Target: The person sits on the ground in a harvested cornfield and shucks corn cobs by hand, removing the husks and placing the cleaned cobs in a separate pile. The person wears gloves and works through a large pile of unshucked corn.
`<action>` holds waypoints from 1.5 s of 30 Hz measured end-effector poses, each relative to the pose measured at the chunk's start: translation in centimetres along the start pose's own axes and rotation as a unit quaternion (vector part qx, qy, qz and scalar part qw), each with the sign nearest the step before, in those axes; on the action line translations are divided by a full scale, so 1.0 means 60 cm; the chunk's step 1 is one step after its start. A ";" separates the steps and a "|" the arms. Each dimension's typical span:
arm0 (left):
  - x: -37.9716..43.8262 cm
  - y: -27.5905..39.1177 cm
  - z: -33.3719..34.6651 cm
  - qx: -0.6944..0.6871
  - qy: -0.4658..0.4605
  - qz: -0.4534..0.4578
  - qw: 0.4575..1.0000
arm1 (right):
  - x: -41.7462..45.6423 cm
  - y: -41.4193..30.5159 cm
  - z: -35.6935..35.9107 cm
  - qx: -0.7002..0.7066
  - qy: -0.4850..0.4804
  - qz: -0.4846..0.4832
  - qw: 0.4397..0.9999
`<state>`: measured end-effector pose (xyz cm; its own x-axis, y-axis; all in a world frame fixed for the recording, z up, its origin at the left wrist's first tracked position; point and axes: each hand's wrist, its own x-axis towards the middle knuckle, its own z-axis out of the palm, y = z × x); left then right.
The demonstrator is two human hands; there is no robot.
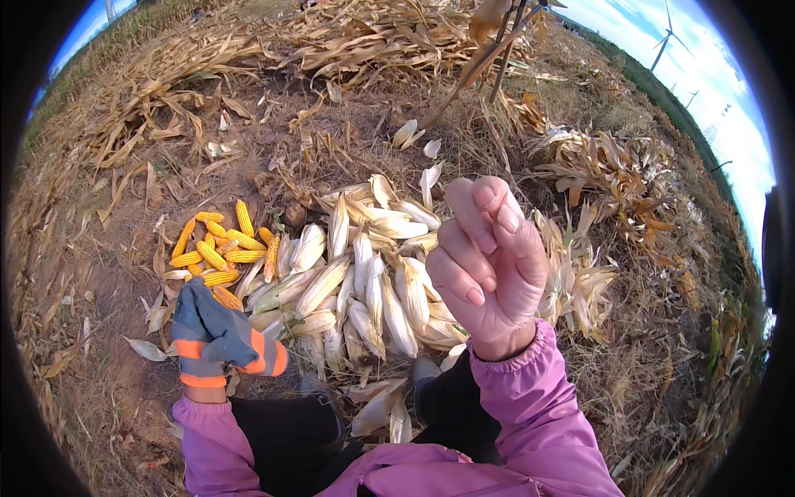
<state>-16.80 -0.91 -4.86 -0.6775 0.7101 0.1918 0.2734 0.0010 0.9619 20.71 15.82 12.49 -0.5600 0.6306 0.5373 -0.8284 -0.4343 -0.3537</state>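
My left hand (202,332) wears a grey work glove with orange bands. It grips a second, matching glove (245,338), whose striped cuff points to the right. Bare and raised near the camera is my right hand (487,255). Its palm faces me, the fingers are curled, the thumb tip meets a fingertip, and nothing shows between them. Just beyond the left hand lie several husked yellow corn cobs (214,253). A pile of corn ears in pale husks (366,286) spreads between the hands, partly hidden by the right one.
Peeled husks (574,273) lie right of the pile, and loose husks (379,410) lie between my legs. Dry stalks (348,43) cover the ground farther off, with upright stalks (506,50) at the upper right. A wind turbine (667,37) stands far away.
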 end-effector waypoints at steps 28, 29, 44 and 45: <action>-0.011 0.022 -0.003 0.118 0.004 0.021 0.993 | 0.008 0.043 -0.058 0.035 0.131 0.072 0.988; -0.010 0.017 -0.008 0.096 -0.003 0.010 0.995 | 0.008 0.044 -0.057 0.037 0.122 0.072 0.989; -0.014 0.048 0.010 0.166 0.001 -0.008 0.986 | 0.005 0.051 -0.055 0.015 0.055 0.099 0.993; -0.014 0.048 0.009 0.158 0.003 -0.012 0.987 | 0.005 0.051 -0.053 0.015 0.054 0.101 0.993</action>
<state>-15.09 -1.10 -2.35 -0.6900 0.7029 0.1726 0.4564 0.2375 0.8575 17.95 16.73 9.12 -0.7145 0.5928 0.3715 -0.6987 -0.5775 -0.4222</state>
